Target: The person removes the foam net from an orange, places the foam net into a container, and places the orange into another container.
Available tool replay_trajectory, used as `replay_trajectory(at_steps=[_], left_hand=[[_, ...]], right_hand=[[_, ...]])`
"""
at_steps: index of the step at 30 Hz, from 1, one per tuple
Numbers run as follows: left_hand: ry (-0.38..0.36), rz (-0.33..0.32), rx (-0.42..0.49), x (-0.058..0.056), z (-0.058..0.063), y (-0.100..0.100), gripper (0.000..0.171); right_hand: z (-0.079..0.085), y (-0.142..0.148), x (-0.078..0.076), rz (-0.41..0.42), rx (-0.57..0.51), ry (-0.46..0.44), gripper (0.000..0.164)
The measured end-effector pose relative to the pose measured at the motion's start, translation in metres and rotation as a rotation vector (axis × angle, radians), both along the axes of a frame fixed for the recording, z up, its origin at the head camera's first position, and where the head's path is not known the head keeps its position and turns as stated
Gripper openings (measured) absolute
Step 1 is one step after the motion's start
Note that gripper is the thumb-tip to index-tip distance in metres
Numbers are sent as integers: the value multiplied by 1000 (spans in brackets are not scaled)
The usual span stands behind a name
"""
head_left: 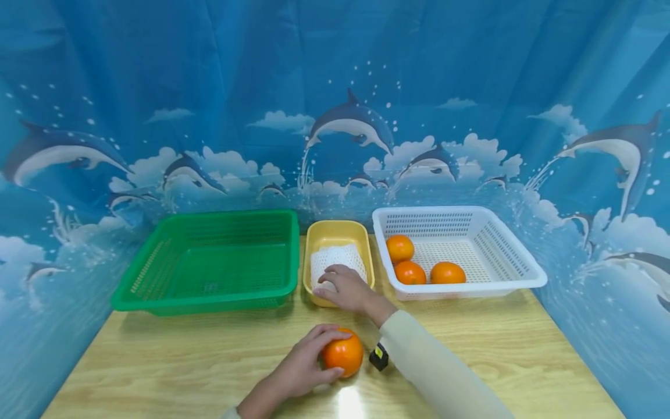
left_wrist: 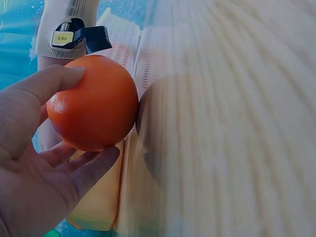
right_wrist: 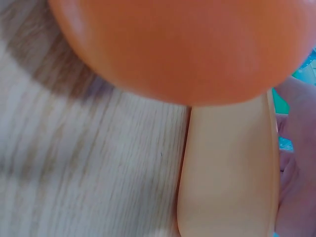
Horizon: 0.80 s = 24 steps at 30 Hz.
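Note:
In the head view, my left hand holds a smooth, shiny orange just in front of the yellow basket, thumb on the near side and fingers round the far side. The left wrist view shows the same orange between thumb and fingertips. My right hand reaches over the near rim of the yellow basket, its fingers at the white foam nets inside. Whether they pinch a net is not plain. In the right wrist view the orange fills the top, and the fingertips are hidden behind the basket wall.
To the left stands a green basket; to the right, a white basket with three oranges near its left side. A small black wrist camera sits under the right sleeve. A blue dolphin curtain hangs behind the wooden table.

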State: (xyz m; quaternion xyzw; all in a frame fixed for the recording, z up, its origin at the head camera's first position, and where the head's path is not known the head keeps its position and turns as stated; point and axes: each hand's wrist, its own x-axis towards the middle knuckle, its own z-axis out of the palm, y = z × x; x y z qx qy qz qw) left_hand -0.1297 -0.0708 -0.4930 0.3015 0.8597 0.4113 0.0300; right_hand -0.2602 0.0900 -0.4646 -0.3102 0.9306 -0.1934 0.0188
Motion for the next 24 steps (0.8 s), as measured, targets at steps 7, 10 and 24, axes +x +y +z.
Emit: replay_trajectory(at_steps=[7,10,24], left_hand=[[29,-6,8,0,-2,-1,56],[56,-6,14,0,-2,-1,56],[84,-20,36,1,-2,-1,51]], right_hand=[[2,0,5,6,-51,82,39],[4,1,10,5,-95,140,36],[4,28,58,58,-413,213,32]])
